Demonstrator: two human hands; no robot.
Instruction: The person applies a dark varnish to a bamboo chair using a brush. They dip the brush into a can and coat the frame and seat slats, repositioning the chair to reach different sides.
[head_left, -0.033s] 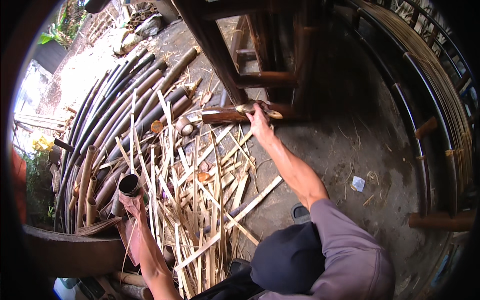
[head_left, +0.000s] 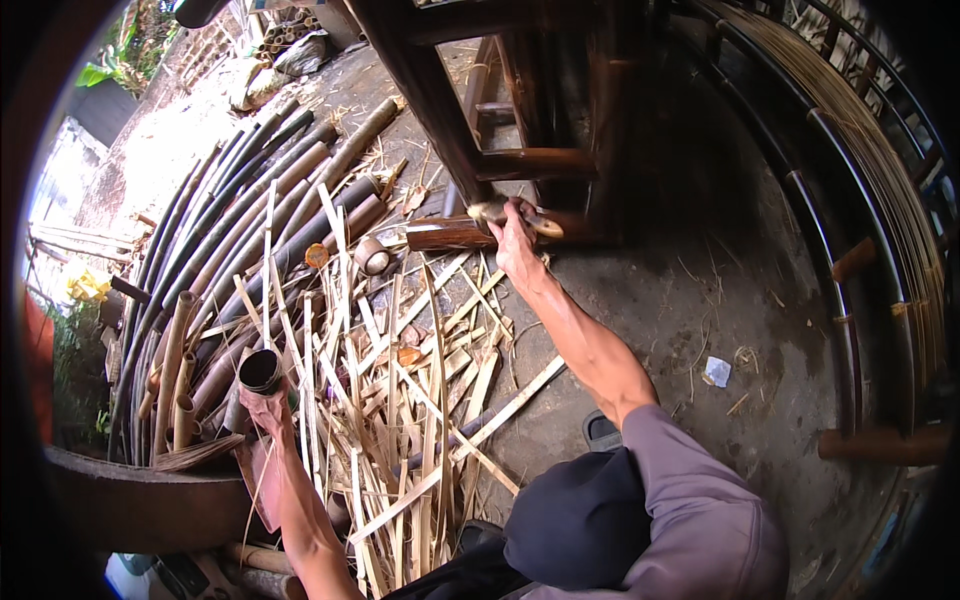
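Note:
My right hand point(head_left: 517, 243) is closed around a paintbrush point(head_left: 549, 228) with a pale wooden handle. Its light bristle end touches the foot of a dark brown, glossy bamboo post, where the post meets a low crossbar point(head_left: 447, 234) of a bamboo frame point(head_left: 535, 163). On the left, my left hand point(head_left: 266, 408) grips a dark cylindrical can point(head_left: 260, 371), its round mouth facing up. The can's inside looks black, and I cannot make out what it contains. The fingers behind the can are partly hidden.
Split bamboo strips point(head_left: 425, 380) lie heaped between my arms. Dark bamboo poles point(head_left: 270, 190) are piled at the left. A long glossy bamboo piece point(head_left: 850, 200) curves along the right. A crumpled whitish scrap point(head_left: 717, 371) lies on the floor, and a black cap point(head_left: 575, 515) shows at the bottom.
The paintbrush and my right hand have shifted slightly to the left along the foot of the post. My left hand keeps the can in the same place.

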